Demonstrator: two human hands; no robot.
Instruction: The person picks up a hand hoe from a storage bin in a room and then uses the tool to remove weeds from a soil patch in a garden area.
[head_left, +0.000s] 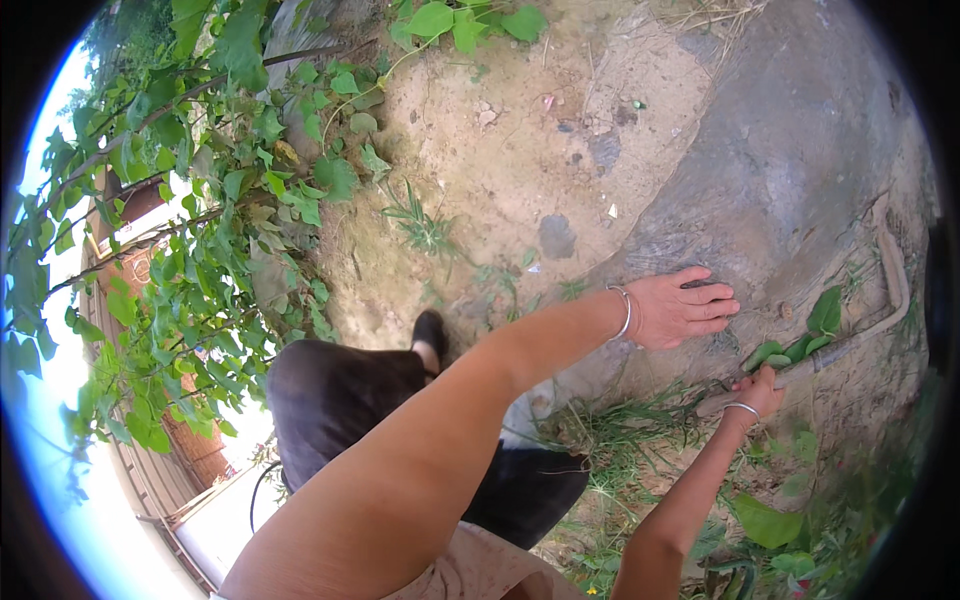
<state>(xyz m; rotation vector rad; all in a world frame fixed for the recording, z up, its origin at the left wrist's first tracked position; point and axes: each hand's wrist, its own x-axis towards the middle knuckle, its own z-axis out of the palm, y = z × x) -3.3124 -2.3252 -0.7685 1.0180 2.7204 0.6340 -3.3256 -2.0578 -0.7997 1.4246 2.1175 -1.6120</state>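
Note:
My left hand (684, 307) is stretched out palm down, its fingers a little apart, over the edge of a grey sheet-like surface (787, 172). Nothing shows in its grasp, though the palm is hidden. My right hand (759, 391) is closed on a few green leaves (791, 351), which stick out past the fingertips. A bent, pale stick-like thing (862, 336), with a grey band partway along, runs past this hand on both sides. Whether the fingers also grip it, I cannot tell. Each wrist wears a silver bangle.
Leafy climbing branches (217, 225) hang at the left. Bare earth (480, 135) spreads ahead, with small scraps on it. Grass (630, 427) grows between my knees and right hand. A building (142, 277) stands beyond the branches. Broad-leaved weeds (765, 521) are at lower right.

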